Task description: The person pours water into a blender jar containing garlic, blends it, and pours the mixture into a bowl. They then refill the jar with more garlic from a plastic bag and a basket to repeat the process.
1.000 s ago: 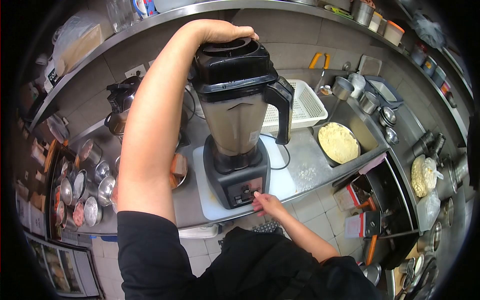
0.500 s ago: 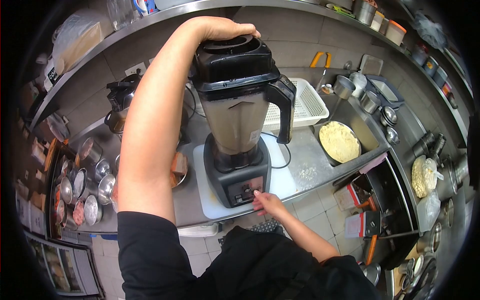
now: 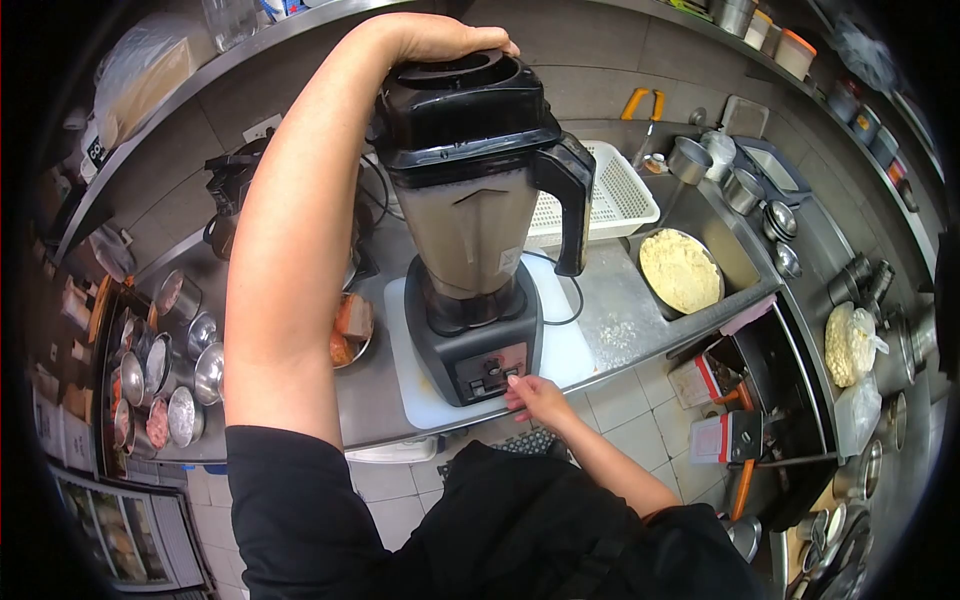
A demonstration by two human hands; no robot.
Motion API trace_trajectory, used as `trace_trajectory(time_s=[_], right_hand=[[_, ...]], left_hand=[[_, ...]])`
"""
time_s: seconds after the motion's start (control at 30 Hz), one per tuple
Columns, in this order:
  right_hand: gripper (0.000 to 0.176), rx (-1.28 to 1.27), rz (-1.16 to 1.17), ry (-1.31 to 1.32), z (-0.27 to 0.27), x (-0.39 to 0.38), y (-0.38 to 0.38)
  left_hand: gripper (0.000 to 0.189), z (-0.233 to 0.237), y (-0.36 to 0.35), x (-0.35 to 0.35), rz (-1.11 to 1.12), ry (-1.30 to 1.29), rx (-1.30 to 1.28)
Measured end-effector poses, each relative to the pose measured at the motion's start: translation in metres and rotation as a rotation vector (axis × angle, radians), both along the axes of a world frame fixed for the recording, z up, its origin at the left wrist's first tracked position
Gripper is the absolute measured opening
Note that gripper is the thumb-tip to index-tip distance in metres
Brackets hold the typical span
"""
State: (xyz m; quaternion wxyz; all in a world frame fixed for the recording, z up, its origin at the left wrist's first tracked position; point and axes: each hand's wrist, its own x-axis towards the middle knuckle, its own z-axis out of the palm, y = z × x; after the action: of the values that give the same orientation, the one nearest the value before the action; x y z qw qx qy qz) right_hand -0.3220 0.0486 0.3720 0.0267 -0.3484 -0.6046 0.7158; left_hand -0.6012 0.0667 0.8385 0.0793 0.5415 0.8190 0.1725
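Note:
A large black-lidded blender stands upright on its dark base (image 3: 430,335). Its clear jug (image 3: 470,235) holds a cloudy, beige-grey liquid. My left hand (image 3: 445,38) lies over the top of the black lid (image 3: 465,105), pressing on it from above; some of its fingers are hidden behind the lid. Down at the front control panel (image 3: 490,370), my right hand (image 3: 540,402) has its thumb at the right-hand switch, the other fingers loosely bent below. Nothing is held in the right hand. Under the base lies a white cutting board (image 3: 410,400).
Right of the blender are a white perforated basket (image 3: 615,205) and a bowl of pale yellow mash (image 3: 680,270) at the sink (image 3: 740,265). A black cord (image 3: 578,305) loops beside the jug. Metal bowls (image 3: 185,415) crowd the left, and a shelf (image 3: 250,55) runs overhead.
The view has shifted slightly, so the blender sits a little higher in the picture. Both hands keep the same places, on the lid and at the panel.

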Motion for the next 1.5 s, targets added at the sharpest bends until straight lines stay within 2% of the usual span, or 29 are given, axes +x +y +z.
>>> trace_trajectory(time_s=[0.17, 0.3, 0.37, 0.4, 0.43, 0.47, 0.53, 0.6, 0.63, 0.7, 0.73, 0.77, 0.8, 0.83, 0.93, 0.97, 1.13, 1.2, 1.23, 1.3, 1.37, 1.43, 1.5], right_hand=[[0.049, 0.018, -0.004, 0.013, 0.005, 0.001, 0.0], [0.059, 0.009, 0.0, -0.039, 0.017, 0.003, 0.003], [0.061, 0.047, 0.14, -0.116, 0.036, 0.014, 0.008], [0.058, 0.07, 0.236, -0.103, 0.056, 0.023, 0.015], [0.055, 0.169, 0.241, -0.043, 0.084, 0.031, 0.023], [0.052, 0.265, 0.245, 0.016, 0.115, 0.039, 0.03], [0.034, 0.377, 0.056, 0.332, 0.194, 0.048, 0.046], [0.027, 0.632, -0.116, 0.605, 0.27, 0.039, 0.063], [0.03, 0.785, -0.168, 0.67, 0.31, 0.025, 0.07], [0.045, 0.922, -0.185, 0.709, 0.366, -0.018, 0.086], [0.054, 0.903, -0.121, 0.681, 0.389, -0.042, 0.093], [0.066, 0.906, -0.081, 0.546, 0.405, -0.064, 0.1], [0.072, 0.862, 0.007, 0.445, 0.418, -0.08, 0.101], [0.07, 0.73, 0.137, 0.364, 0.431, -0.09, 0.093], [0.065, 0.614, 0.19, 0.304, 0.441, -0.116, 0.096], [0.063, 0.659, 0.167, 0.248, 0.444, -0.119, 0.096], [0.059, 0.789, 0.157, 0.118, 0.454, -0.13, 0.096], [0.05, 0.862, 0.14, 0.048, 0.458, -0.135, 0.098], [0.05, 0.864, 0.137, 0.049, 0.46, -0.136, 0.099], [0.038, 0.88, 0.127, -0.009, 0.462, -0.142, 0.094], [0.033, 0.882, 0.109, -0.024, 0.463, -0.145, 0.088], [0.029, 0.876, 0.089, -0.032, 0.461, -0.145, 0.082], [0.033, 0.862, 0.078, 0.101, 0.459, -0.144, 0.077]], left_hand=[[0.054, 0.006, -0.006, 0.008, -0.035, -0.021, 0.032], [0.058, 0.011, -0.012, 0.014, -0.064, 0.009, 0.032], [0.058, 0.01, -0.01, 0.011, -0.108, -0.032, 0.044], [0.058, 0.014, -0.01, 0.013, -0.047, -0.012, -0.017], [0.059, 0.008, -0.003, 0.001, -0.091, 0.008, 0.059], [0.059, 0.012, -0.005, 0.005, -0.071, 0.019, 0.023], [0.059, 0.016, -0.009, 0.011, -0.055, 0.028, -0.011], [0.058, 0.02, -0.011, 0.015, -0.055, -0.017, -0.073], [0.058, 0.021, -0.013, 0.017, -0.059, -0.012, -0.069], [0.056, 0.023, -0.014, 0.019, -0.062, -0.066, -0.106], [0.053, 0.015, -0.003, 0.001, -0.146, -0.063, -0.071], [0.051, 0.019, -0.005, 0.003, -0.152, 0.04, -0.114], [0.051, 0.02, -0.006, 0.005, -0.133, 0.035, -0.112], [0.051, 0.019, -0.006, 0.005, -0.112, 0.03, -0.109], [0.054, 0.013, 0.008, -0.013, -0.141, 0.051, -0.049], [0.056, 0.01, 0.01, -0.019, -0.157, 0.047, 0.002], [0.054, 0.018, 0.003, -0.012, -0.126, -0.004, -0.087], [0.058, 0.014, -0.001, -0.009, -0.073, -0.093, 0.072], [0.058, 0.013, 0.002, -0.019, -0.075, -0.091, 0.073], [0.064, 0.013, -0.003, -0.037, 0.018, -0.226, 0.225], [0.07, 0.0, -0.028, -0.043, 0.105, -0.351, 0.524], [0.074, -0.029, -0.055, -0.046, 0.156, -0.424, 0.683], [0.083, -0.066, -0.08, -0.036, 0.197, -0.513, 0.692]])
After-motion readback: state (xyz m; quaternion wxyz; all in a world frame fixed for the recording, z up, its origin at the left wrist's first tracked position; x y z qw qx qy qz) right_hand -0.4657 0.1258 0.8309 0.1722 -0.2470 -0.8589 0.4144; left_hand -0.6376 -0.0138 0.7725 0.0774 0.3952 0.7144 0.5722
